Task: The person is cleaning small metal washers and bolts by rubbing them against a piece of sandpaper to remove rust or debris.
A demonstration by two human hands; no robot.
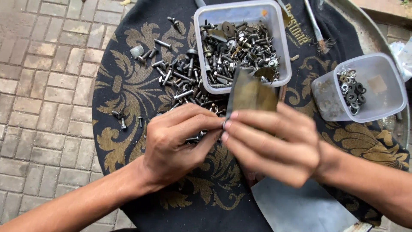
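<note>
1. We saw the left hand (178, 139) and the right hand (270, 144) meet fingertip to fingertip just below the rectangular plastic tub (201, 56), our landmark for everything else.
2. The right hand pinched a flat, tarnished brass-coloured metal plate (251, 95), held upright with its top edge against the tub's near rim; holding it on edge seemed to leave its lower corner free for the other hand.
3. The left fingers were closed narrowly at that corner; we judged they held a small fastener, but it was too small to tell.
4. The tub held mixed bolts, nuts and washers; a loose heap of bolts and screws (180, 79) lay spread just left of it, probably tipped out so pieces could be picked singly.
5. Right of the tub, well apart, stood a smaller clear tub (386, 92) holding only washers (352, 91), seemingly sorted.
6. All rested on a black cloth with gold leaf ornament (124, 90); gold lettering ran beside the tub's upper right corner.
7. A thin brush (316, 28) lay further right of that lettering.
</note>
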